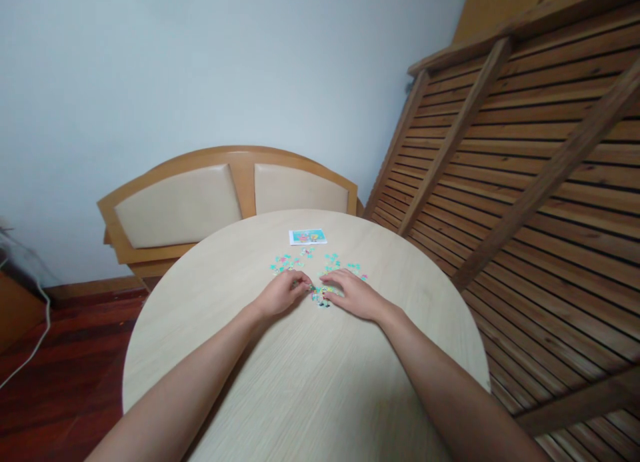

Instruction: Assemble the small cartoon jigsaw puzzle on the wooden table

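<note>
Both hands [281, 294] [356, 295] partly hide the puzzle pieces [321, 301].

2 hands [280, 293] [354, 294], 1 card [307, 237]

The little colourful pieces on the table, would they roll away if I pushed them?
The little colourful pieces would probably slide rather than roll, since they lie flat on the table. They look small and thin, so each is likely light. Picking one up might be fiddly, because hardly any edge stands up.
</note>
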`<state>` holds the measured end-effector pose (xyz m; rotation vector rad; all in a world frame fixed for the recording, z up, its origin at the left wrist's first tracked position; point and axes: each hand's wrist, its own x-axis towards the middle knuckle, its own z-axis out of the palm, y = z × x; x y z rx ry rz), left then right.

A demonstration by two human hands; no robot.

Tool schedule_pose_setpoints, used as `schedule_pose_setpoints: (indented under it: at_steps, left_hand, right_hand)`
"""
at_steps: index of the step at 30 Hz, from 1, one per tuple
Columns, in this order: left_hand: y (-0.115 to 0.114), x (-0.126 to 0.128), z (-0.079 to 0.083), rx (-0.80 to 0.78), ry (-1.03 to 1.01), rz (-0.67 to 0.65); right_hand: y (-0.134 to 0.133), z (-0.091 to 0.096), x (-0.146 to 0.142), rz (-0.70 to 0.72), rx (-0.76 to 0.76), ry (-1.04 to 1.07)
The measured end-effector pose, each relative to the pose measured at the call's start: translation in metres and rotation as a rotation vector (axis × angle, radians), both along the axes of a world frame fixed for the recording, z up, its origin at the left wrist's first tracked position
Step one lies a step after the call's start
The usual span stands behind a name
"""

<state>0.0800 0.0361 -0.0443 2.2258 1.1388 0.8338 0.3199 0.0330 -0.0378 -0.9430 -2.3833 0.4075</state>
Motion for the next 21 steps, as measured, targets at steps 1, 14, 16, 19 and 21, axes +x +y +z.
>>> schedule_pose_setpoints:
  at_steps: [1, 14, 16, 19, 21]
  left_hand:
    - [0.0, 0.003, -0.002, -0.027, -0.056, 0.01]
    - [-0.002, 0.028, -0.012, -0.23, -0.417, -0.003]
    - [-0.002, 0.03, -0.014, -0.259, -0.458, 0.005]
    - [-0.003, 0.032, -0.015, -0.272, -0.504, 0.022]
    - [-0.004, 0.033, -0.014, -0.272, -0.529, 0.024]
  right_hand:
    - [-0.001, 0.002, -0.001, -0.011, -0.002, 0.02]
    - [-0.007, 0.011, -0.012, -0.012, 0.051, 0.092]
    - [-0.006, 0.01, -0.011, -0.013, 0.057, 0.091]
    - [-0.004, 0.008, -0.011, -0.015, 0.069, 0.113]
    - [-0.004, 0.007, -0.012, -0.024, 0.079, 0.127]
